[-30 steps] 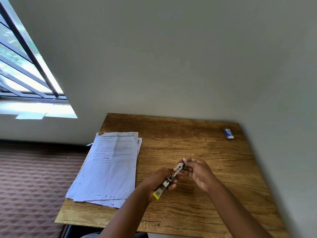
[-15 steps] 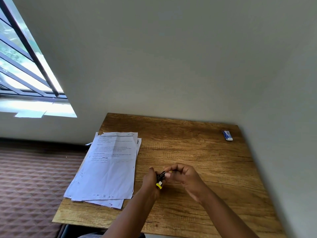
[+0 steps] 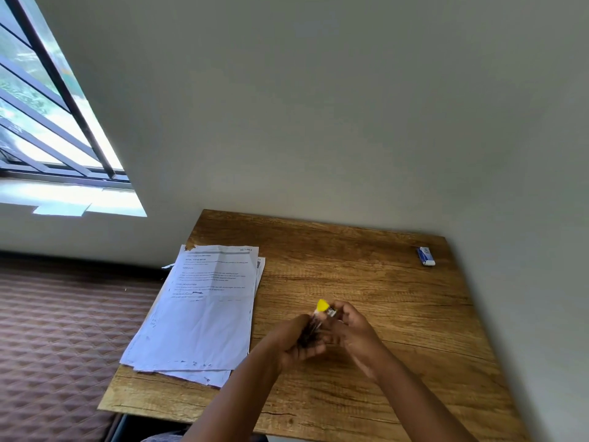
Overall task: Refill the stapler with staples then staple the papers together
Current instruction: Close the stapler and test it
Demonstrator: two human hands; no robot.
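Worktop (image 3: 366,266): wood-grain finish, matt, streaked with dark veins. Papers (image 3: 204,314): thin white printed sheets, matt, creased and slightly torn at a corner. Stapler (image 3: 323,309): bright yellow plastic end, glossy, with a small metal part beside it. Eraser (image 3: 426,255): white, in a blue printed sleeve. Floor (image 3: 57,330): brown, quilted-looking texture.

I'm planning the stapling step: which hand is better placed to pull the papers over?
Probably the left hand: it sits nearest the papers, which lie on its side of the table. The right hand also grips the stapler and is farther away.
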